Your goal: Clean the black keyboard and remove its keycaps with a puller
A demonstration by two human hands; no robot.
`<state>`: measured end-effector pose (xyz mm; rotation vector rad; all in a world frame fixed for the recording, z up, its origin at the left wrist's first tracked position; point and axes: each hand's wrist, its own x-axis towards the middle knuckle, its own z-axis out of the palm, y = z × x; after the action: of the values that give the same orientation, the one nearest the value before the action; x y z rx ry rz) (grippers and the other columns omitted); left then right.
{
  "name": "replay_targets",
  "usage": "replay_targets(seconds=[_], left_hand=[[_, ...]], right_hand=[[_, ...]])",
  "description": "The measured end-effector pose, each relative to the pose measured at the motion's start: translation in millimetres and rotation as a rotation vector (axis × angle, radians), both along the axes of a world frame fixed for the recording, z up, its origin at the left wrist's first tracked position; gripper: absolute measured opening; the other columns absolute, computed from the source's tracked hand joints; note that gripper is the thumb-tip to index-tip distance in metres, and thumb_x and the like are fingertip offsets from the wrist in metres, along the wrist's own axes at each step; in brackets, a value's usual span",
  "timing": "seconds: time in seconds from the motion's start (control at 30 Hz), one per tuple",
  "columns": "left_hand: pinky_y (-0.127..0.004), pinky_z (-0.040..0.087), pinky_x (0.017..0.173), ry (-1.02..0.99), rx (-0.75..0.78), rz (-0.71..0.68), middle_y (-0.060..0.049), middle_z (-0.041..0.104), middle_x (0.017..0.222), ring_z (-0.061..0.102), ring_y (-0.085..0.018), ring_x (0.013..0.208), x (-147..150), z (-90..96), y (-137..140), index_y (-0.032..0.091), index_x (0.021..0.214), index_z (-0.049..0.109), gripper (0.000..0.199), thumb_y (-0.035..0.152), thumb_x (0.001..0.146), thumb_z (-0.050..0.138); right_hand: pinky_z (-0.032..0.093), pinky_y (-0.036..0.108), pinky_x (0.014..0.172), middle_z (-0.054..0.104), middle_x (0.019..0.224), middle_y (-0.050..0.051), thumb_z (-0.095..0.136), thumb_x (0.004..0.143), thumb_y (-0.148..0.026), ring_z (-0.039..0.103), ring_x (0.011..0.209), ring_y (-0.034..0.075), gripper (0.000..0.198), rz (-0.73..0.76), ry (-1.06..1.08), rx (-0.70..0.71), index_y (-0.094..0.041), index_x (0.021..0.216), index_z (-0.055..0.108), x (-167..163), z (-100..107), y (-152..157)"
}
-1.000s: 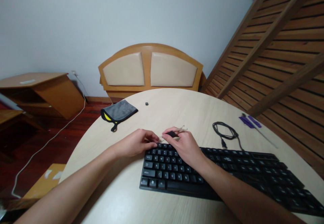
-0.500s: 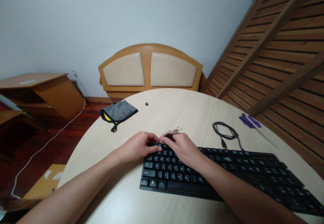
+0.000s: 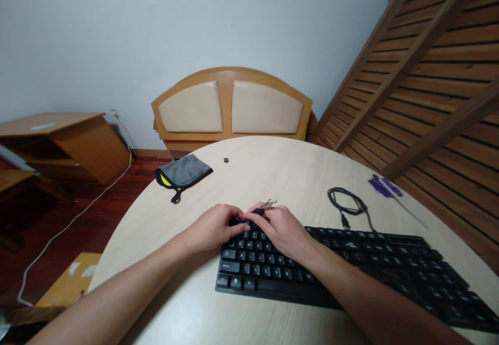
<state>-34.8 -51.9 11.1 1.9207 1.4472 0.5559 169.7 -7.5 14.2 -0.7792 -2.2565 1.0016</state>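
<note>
Open tabletop (image 3: 302, 171) separates right fingers (image 3: 260, 222) from coiled cable (image 3: 351, 212), keyboard (image 3: 362, 246) barring near side

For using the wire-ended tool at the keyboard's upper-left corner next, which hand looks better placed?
Right, probably: the right hand holds the wire-ended tool by the keyboard, while the left hand lies at its upper-left corner.

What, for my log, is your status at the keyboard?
Right hand holding small tool; left hand at keyboard, far left corner. Keyboard on table. Right forearm crossing keys.
</note>
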Motion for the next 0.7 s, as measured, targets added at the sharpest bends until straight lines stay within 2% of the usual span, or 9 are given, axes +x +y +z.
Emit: replay_targets(seconds=[0.33,0.6,0.7], left_hand=[[-0.031,0.047,0.072,0.020,0.052,-0.049,-0.006,0.074,0.089,0.064,-0.020,0.077,0,0.2,1,0.016,0.096,0.072,0.027,0.040,0.094,0.059],[-0.034,0.049,0.081,0.050,0.109,-0.114,-0.008,0.075,0.100,0.067,-0.022,0.089,0,8.8,-1,0.018,0.102,0.071,0.022,0.035,0.097,0.058],[-0.035,0.049,0.083,0.001,0.061,-0.095,-0.008,0.076,0.100,0.067,-0.022,0.089,-1,6.4,1,0.018,0.102,0.073,0.023,0.035,0.095,0.060]], right_hand=[[0.052,0.033,0.089,0.079,0.098,0.008,0.052,0.102,-0.035,0.074,0.095,0.023,0.033,-0.036,-0.044,0.061,-0.020,0.094,0.080,-1,-6,2],[0.057,0.030,0.082,0.079,0.095,0.006,0.053,0.101,-0.038,0.075,0.090,0.021,0.031,-0.057,0.125,-0.110,-0.020,0.095,0.078,2,-8,4],[0.058,0.030,0.081,0.078,0.092,0.007,0.053,0.100,-0.040,0.075,0.087,0.021,0.033,-0.085,0.136,-0.126,-0.019,0.093,0.077,1,-12,4]])
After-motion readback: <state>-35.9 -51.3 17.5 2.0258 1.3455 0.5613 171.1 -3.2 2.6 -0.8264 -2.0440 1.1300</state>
